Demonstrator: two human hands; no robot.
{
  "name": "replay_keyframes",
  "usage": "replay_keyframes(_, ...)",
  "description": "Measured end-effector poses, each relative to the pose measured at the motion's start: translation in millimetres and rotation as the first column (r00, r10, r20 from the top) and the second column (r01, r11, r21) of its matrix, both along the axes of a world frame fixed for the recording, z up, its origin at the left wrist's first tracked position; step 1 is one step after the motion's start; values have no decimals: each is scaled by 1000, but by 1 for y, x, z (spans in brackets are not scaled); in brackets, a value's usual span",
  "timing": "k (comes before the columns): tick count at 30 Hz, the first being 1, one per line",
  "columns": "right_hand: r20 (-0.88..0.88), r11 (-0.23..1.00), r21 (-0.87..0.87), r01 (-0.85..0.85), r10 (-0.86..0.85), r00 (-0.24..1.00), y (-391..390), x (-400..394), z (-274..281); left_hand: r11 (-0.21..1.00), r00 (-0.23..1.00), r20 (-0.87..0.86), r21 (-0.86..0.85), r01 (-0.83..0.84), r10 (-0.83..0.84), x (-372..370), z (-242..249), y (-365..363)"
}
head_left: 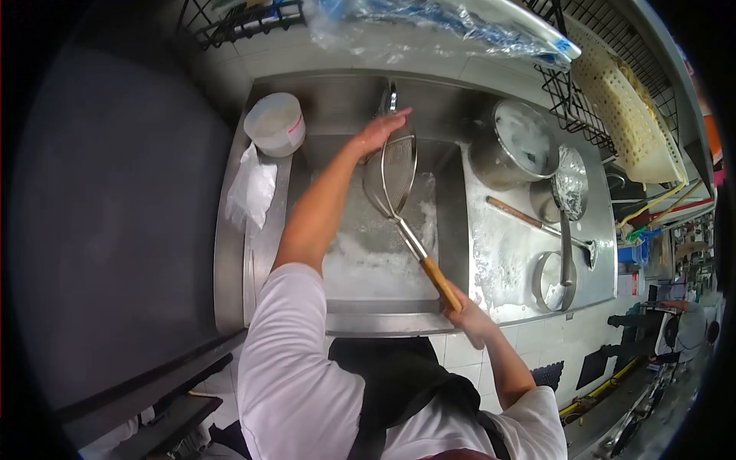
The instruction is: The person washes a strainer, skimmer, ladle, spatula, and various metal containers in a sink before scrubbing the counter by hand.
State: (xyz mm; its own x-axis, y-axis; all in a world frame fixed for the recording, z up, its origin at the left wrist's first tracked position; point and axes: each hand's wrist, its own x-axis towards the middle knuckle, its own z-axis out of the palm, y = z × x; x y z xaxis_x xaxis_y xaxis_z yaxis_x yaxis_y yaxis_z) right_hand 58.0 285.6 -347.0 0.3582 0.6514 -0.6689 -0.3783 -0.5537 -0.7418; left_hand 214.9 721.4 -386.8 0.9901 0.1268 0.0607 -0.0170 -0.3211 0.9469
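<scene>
Strainer with round steel-mesh bowl and orange-brown wooden handle (399, 172), slantwise over the rectangular stainless-steel sink (452, 222), bowl toward the sink's far side, handle end over its near rim. Whether the bowl touches the cloudy, sudsy water (376, 268): cannot tell. Right hand (471, 314) wrapped round the wooden end, at the sink's near right corner. Left hand (381, 133) at the bowl's far rim, fingers stretched out, not clenched; contact with the rim unclear. Left forearm crosses the sink's left side; chrome tap (392, 96) just beyond that hand.

Left of sink: translucent white plastic tub (274, 125), crumpled white plastic bag (253, 188) nearer. Right of sink, crowded drainboard: deep steel pot of suds (524, 146), wooden-handled metal tool (515, 211), long-handled steel ladle (567, 245), round shallow steel vessel (549, 280). Above the sink's far right: cream perforated plastic basket (625, 100) on black wire rack (567, 103).
</scene>
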Motion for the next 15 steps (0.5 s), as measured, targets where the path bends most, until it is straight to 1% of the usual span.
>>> replay_keyframes(1, 59, 999, -34, 6, -4, 998, 0, -4, 3, 993, 997, -73, -118, -7, -2, 0, 1, 4)
replay_keyframes(2, 60, 997, -81, 0, 5, 998, 2, -3, 7, 974, 991, -130, -226, -17, -13, 5, 5, 11)
replay_keyframes(4, 33, 1000, -1, 4, -4, 999, -2, -5, -5, 983, 993, -97, -164, -82, 67, 23, -21, 9)
replay_keyframes(5, 20, 999, 36, 3, -4, 1000, -1, -6, -4, 983, 991, -78, -137, -120, 110, 24, -19, 4)
replay_keyframes(6, 92, 1000, 0, 0, 0, 996, -2, -8, -2, 954, 996, -76, -295, -56, 35, 26, -17, 5)
replay_keyframes(7, 101, 1000, -6, 6, -5, 995, -2, -8, 1, 895, 997, -68, -446, 5, -39, 25, -17, 6)
replay_keyframes(8, 104, 1000, -16, 11, -9, 994, -3, -11, 9, 806, 993, -51, -590, 59, -110, 20, -21, 5)
replay_keyframes(9, 115, 1000, -22, 20, -17, 993, -4, -12, 14, 840, 989, -119, -542, 9, -87, 20, -30, 4)
replay_keyframes(11, -39, 998, 21, 51, -50, 998, -12, -13, 12, 901, 972, -234, -427, -73, -32, 29, -37, 5)
replay_keyframes(12, -118, 997, 36, 67, -62, 991, -17, -14, 12, 920, 959, -283, -369, -131, 22, 35, -37, 6)
replay_keyframes(14, -26, 1000, -4, 30, -31, 999, -22, -15, 12, 939, 918, -373, -246, -240, 137, 48, -36, 8)
replay_keyframes(15, 22, 1000, -25, 18, -18, 1000, -24, -13, 12, 933, 940, -327, -301, -198, 94, 53, -33, 12)
